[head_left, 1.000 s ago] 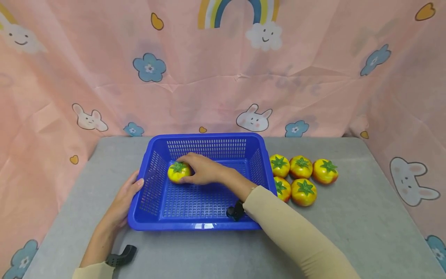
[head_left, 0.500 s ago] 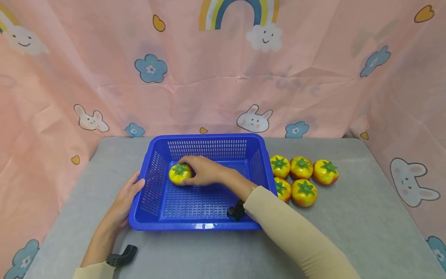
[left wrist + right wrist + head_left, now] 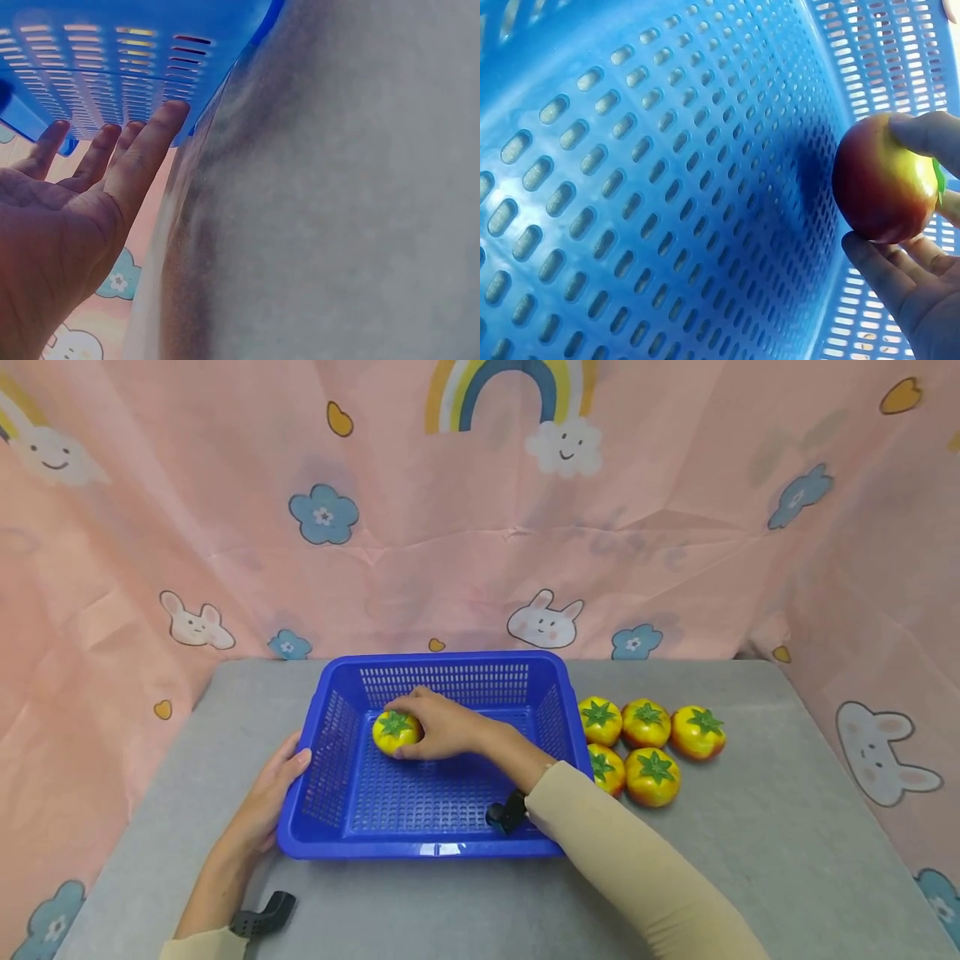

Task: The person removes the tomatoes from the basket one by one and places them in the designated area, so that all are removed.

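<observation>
A blue plastic basket with slotted walls stands on the grey table. Inside it, toward the left, my right hand grips a yellow-and-red tomato with a green star-shaped leaf top. The right wrist view shows the thumb on one side of the tomato and fingers on the other, with a dark shadow on the basket floor beside it. My left hand rests against the basket's left side, its thumb at the rim. In the left wrist view its fingers extend straight along the slotted outer wall.
Several more tomatoes sit in two rows just right of the basket, the nearest ones partly hidden by its rim. A pink patterned curtain rises behind and beside the grey table. Black wrist camera mounts stick out from both wrists.
My right hand has shifted the tomato slightly to the right inside the basket, away from the left wall. The left hand keeps its place at the basket's side.
</observation>
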`<state>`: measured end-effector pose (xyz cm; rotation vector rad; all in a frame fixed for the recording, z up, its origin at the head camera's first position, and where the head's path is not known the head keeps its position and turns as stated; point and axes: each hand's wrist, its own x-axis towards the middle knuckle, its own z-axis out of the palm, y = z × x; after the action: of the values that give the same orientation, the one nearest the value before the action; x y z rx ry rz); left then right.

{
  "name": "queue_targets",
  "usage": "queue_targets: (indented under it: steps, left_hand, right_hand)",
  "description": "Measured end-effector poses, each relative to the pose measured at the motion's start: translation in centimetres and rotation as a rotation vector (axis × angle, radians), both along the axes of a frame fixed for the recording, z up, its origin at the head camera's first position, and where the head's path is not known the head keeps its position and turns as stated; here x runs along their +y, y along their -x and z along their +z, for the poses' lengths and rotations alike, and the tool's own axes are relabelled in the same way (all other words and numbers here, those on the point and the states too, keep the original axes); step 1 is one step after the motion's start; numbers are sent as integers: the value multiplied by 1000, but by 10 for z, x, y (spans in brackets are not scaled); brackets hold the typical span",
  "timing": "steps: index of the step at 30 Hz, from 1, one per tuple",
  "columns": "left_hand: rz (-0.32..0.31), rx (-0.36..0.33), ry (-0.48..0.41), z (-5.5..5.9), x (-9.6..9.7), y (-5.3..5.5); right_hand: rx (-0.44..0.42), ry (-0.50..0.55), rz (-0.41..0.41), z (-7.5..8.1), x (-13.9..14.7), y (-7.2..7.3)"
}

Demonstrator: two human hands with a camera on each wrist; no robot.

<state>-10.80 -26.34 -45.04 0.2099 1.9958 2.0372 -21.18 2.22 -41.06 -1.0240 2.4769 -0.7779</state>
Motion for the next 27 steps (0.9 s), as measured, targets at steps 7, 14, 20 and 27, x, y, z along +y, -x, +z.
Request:
queue_targets:
  steps: [7,14,20,27]
  left_hand:
    - [0,-11,7,1,1,-1]
    - [7,-19,-23,-1,0,-2]
    - [-5,-33,-25,-2,3,-4]
    - [18,-39,3,1,2,-2]
  right_hand:
    - [5,19,12,2,2,2]
    - [6,11,2,4,2,1]
    - [4,13,-3,11,6,-4]
    - [10,62,-50,22,12,-5]
